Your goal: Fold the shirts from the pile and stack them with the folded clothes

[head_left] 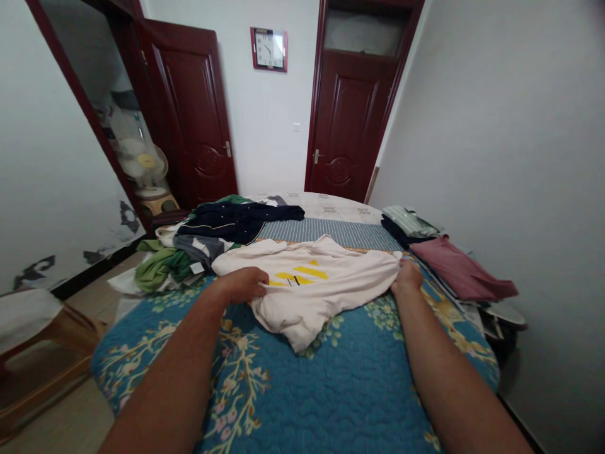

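Note:
A cream shirt [350, 284] with yellow stripes and a small black print lies spread and partly bunched across the blue floral table cover [321, 391]. Near the print, my left hand [244, 285] pinches the shirt's fabric, fingers closed. My right hand [407, 275] grips the shirt's right end, also closed. Between the two hands the cloth is drawn out sideways, and a loose fold hangs down toward me in the middle. The fingertips of both hands are partly hidden.
Rumpled clothes lie at the left, among them a navy garment [227, 221] and a green one [163, 268]. At the right are folded clothes, with a pink garment [463, 268] and a striped one [409, 221]. A wooden stool [70, 321] stands at the left.

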